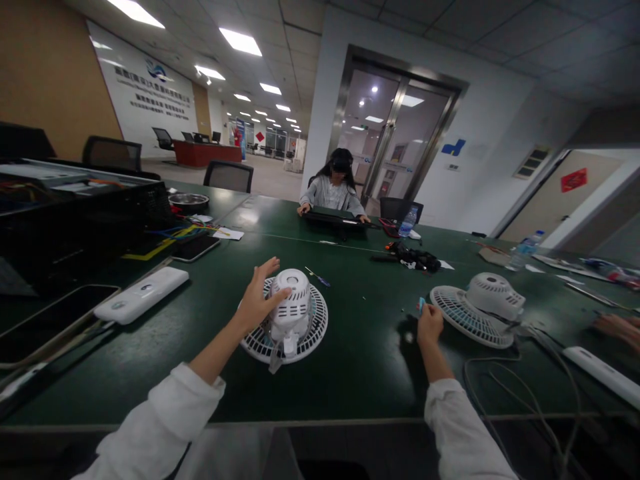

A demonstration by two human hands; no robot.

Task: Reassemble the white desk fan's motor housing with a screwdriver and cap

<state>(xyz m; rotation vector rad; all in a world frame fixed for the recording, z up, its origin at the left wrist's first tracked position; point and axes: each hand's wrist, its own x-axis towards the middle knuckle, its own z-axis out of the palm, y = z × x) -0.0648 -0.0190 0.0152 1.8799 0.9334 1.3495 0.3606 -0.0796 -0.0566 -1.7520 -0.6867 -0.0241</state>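
Observation:
A white fan head (291, 310) lies with its round grille on the green table and its motor housing up. My left hand (257, 297) is at the housing's left side, fingers stretched out and apart, with the thumb reaching across its front. To the right, my right hand (430, 323) is closed over the table, pinching a small light-blue piece (421, 305) whose kind I cannot make out. Beyond the fan head lies a small screwdriver (320, 278) with a blue handle. A second white fan head (493, 300) sits right of my right hand.
Left stand a white power strip (143, 295), phones (195, 248) and an open computer case (75, 213). Across the table (370, 373), a person (334, 190) holds a dark panel (340, 220). Cables (525, 393) trail at right, near another person's hand (617, 328). Bottles (409, 221) stand farther back.

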